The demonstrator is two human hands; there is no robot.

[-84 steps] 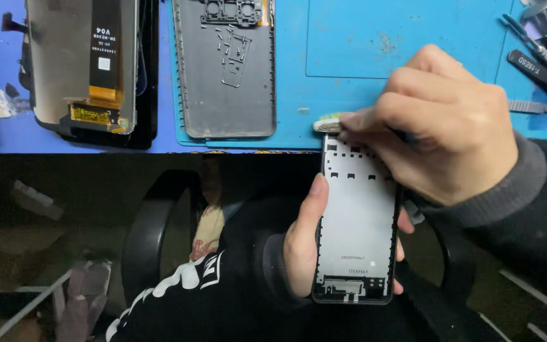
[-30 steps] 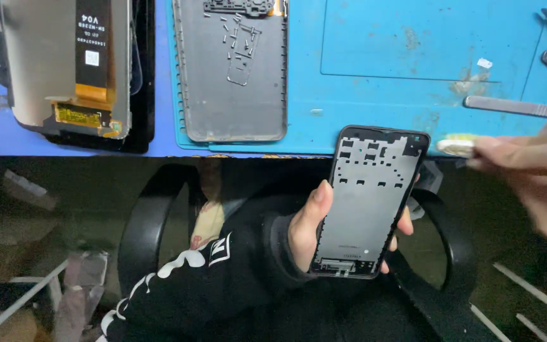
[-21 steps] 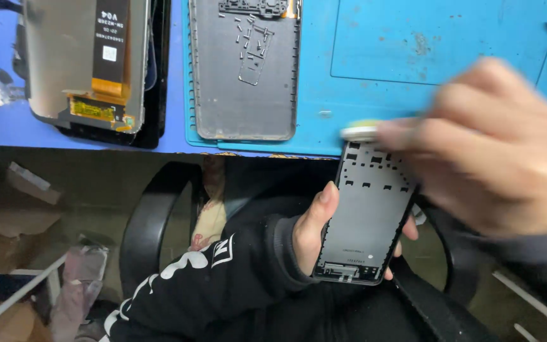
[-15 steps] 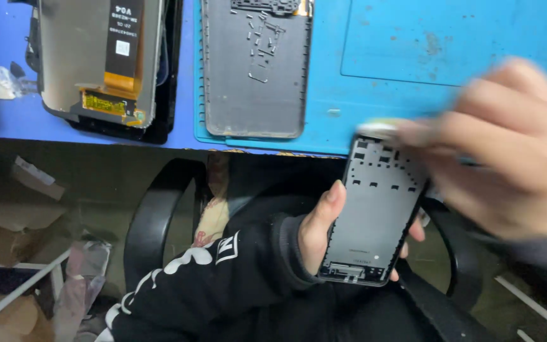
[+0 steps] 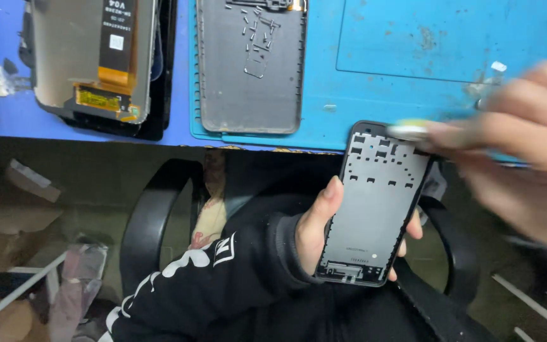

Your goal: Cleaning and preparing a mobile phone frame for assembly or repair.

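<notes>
The left hand [image 5: 314, 231] clamps its grip around one phone frame [image 5: 375, 202], held off the tabletop [image 5: 413, 57], long axis nearly upright and leaning right at the top. The blurred right hand [image 5: 527, 145], nearer the frame's upper end, pinches one small brush [image 5: 409, 131] that touches the frame's top right corner. Left of the frame lie one grey back cover [image 5: 251, 63] and one screen panel [image 5: 96, 57].

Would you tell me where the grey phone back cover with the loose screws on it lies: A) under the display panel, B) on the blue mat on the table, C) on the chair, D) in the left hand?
B: the grey back cover lies flat on the blue mat, while the left hand holds the phone frame.
</notes>
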